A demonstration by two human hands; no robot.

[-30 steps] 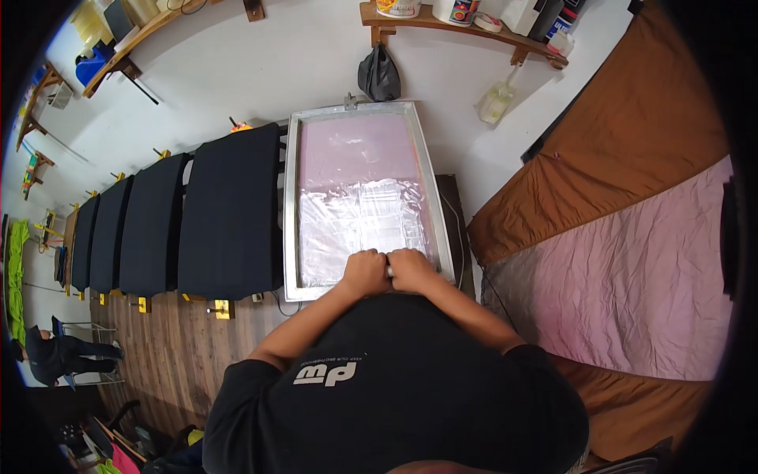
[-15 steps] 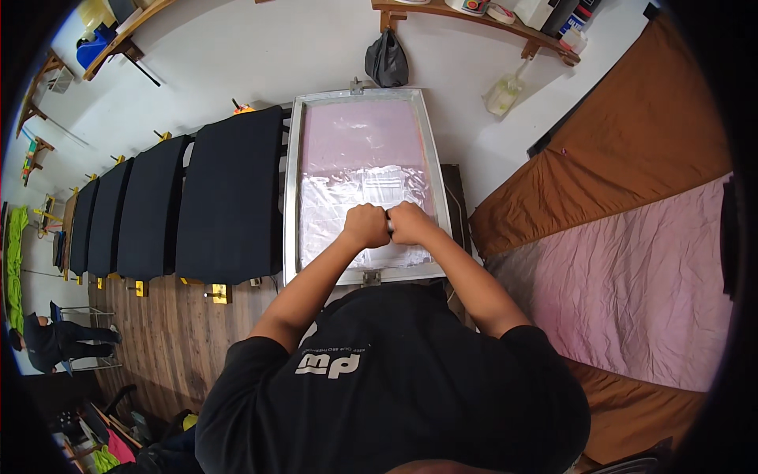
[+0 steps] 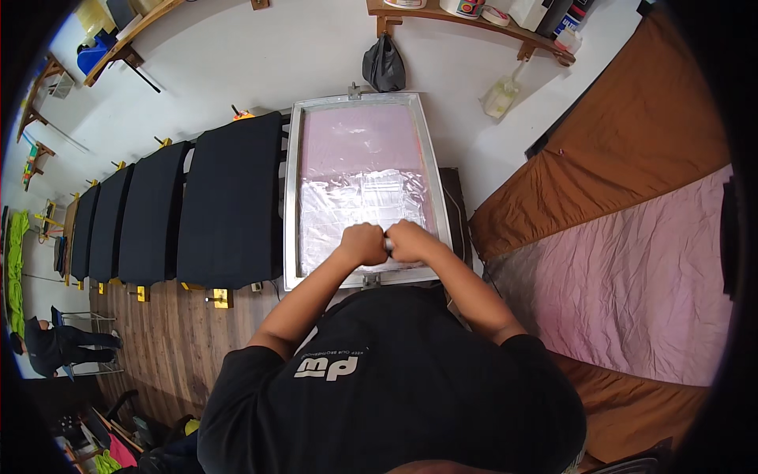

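A metal-framed printing screen (image 3: 293, 197) lies in front of me, its upper mesh (image 3: 355, 138) pink and its lower part covered with glossy white ink (image 3: 335, 207). My left hand (image 3: 364, 244) and my right hand (image 3: 411, 241) are fists side by side over the near end of the mesh. Between them shows a bit of a grey squeegee handle (image 3: 388, 245); both hands are closed round it. Its blade is hidden beneath my fists. Metal clamps sit at the far (image 3: 354, 92) and near (image 3: 372, 280) ends of the frame.
Several black-covered printing boards (image 3: 230, 197) stand in a row to the left, with yellow brackets. A brown and pink cloth (image 3: 624, 268) hangs at the right. A shelf (image 3: 482, 25) with tubs and a black bag (image 3: 384, 65) are on the far wall. Another person (image 3: 67, 346) stands far left.
Both hands have drawn the squeegee toward me, nearer the screen's near edge. More of the white, shiny area shows beyond my fists.
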